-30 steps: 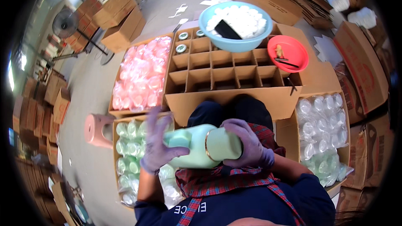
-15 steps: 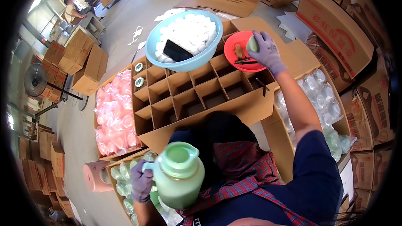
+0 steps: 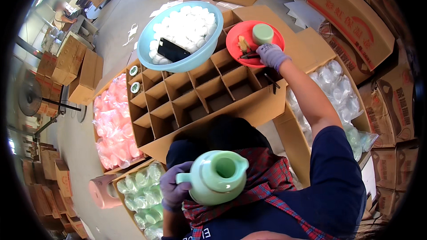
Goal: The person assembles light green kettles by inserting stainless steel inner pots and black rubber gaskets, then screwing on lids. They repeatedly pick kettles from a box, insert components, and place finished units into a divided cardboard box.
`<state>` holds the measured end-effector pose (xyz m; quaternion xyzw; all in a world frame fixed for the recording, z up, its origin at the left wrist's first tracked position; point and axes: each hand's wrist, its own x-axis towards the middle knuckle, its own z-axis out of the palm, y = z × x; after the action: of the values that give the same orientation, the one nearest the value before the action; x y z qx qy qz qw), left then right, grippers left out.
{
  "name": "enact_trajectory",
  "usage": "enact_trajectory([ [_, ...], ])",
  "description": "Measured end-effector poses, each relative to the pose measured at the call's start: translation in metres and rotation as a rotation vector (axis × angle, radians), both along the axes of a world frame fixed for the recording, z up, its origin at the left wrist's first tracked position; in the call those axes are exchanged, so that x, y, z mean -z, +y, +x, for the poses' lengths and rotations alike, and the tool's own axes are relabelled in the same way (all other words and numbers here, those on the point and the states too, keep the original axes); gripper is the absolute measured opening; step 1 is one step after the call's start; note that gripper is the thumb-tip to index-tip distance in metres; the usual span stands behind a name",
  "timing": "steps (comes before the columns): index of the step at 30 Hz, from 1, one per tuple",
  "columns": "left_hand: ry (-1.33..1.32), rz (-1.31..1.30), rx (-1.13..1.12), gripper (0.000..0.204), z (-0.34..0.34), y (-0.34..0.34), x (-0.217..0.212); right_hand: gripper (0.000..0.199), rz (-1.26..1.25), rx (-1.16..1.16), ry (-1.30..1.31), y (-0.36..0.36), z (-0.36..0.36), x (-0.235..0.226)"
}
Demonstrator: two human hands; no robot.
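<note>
A glossy light-green jug (image 3: pixel 212 182) with an open mouth and a pouring spout tilts before my body. My left hand (image 3: pixel 175 186), in a grey-purple glove, is closed round its handle. Far right, my gloved right hand (image 3: pixel 272 56) reaches into a red plastic basin (image 3: pixel 276 30). Its fingers are closed at the end of a dark stick-like tool (image 3: pixel 249 56); the fingertips are partly hidden. A pale green cup-shaped lid (image 3: pixel 263 33) rests in the basin just beyond the hand, beside a small yellowish-brown piece (image 3: pixel 243 43).
A divided carton (image 3: pixel 195 111) supports the red basin and a blue basin (image 3: pixel 144 46) of white round pieces, with a phone (image 3: pixel 173 50) on top. Cartons of bagged pink (image 3: pixel 116 124), green (image 3: pixel 142 195) and clear (image 3: pixel 333 93) parts surround me. A person (image 3: pixel 62 15) sits far left.
The green lid has left my right hand and now sits in the red basin. That hand moved nearer, onto the dark tool. My left hand brought the jug rightward, tilting it.
</note>
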<state>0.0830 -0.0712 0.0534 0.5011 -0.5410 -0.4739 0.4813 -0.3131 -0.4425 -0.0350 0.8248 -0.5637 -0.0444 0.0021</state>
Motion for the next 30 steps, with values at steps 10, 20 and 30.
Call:
enact_trajectory([
  [10, -0.128, -0.082, 0.028, 0.061, -0.012, 0.013, 0.028, 0.014, 0.021, -0.152, 0.052, -0.013, 0.037, -0.035],
  [20, -0.068, -0.081, 0.020, 0.064, 0.001, 0.015, 0.036, 0.028, -0.153, -0.157, -0.201, 0.067, 0.031, -0.088],
  [30, 0.002, -0.024, 0.254, 0.063, -0.004, 0.007, 0.029, 0.041, 0.338, -0.467, -0.714, 0.328, -0.001, -0.133],
])
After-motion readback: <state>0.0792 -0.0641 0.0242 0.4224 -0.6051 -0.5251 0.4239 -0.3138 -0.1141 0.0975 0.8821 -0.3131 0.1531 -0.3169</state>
